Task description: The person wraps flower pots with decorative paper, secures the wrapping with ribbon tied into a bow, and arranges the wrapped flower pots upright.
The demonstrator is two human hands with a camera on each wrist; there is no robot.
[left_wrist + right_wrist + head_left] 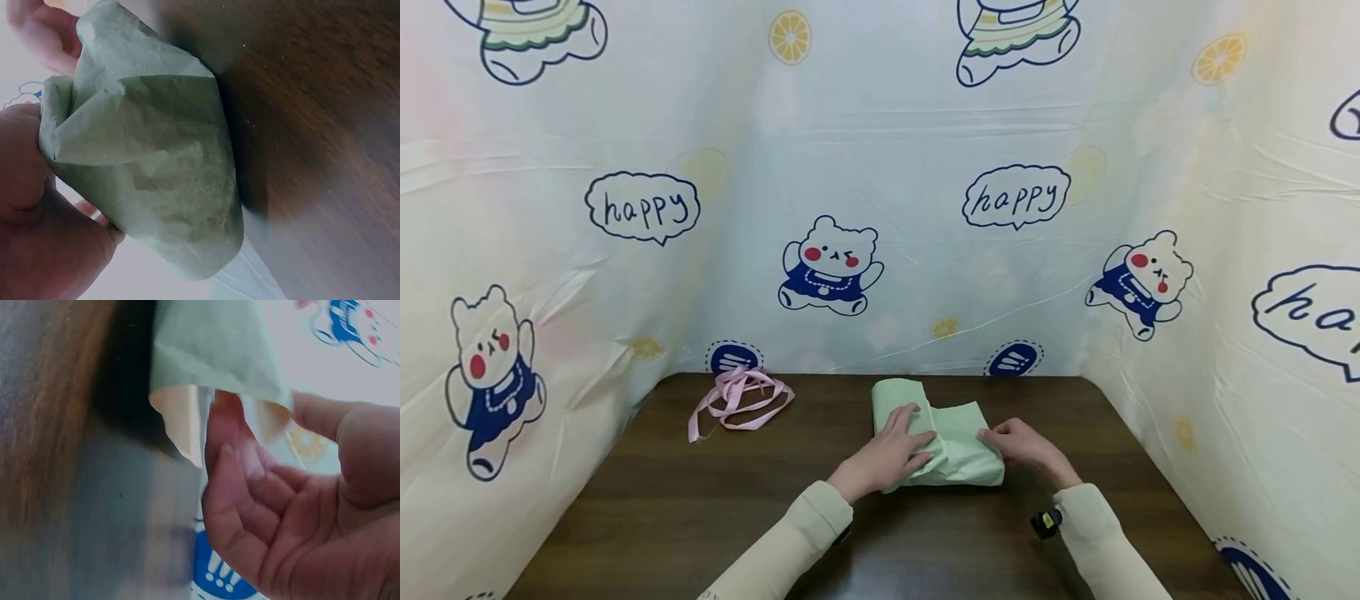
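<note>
A parcel in pale green paper (968, 462) lies on the table, its folded flaps creased across the top. My left hand (887, 450) rests on its left part with fingers spread and fairly straight. At the parcel's right end, my right hand (1028, 443) pinches the paper edge between thumb and fingers. The right wrist view shows that end of the green paper (212, 350) standing open, with a finger inside and the thumb outside. In the left wrist view, the parcel's near side (156, 169) looks wrinkled and folded. What the paper encloses is hidden.
A loose pink ribbon (730, 390) lies in loops at the table's back left. The dark wooden table (730, 483) is bordered by a printed curtain (917, 275) at the back and both sides. A small black device (1046, 523) sits at my right wrist.
</note>
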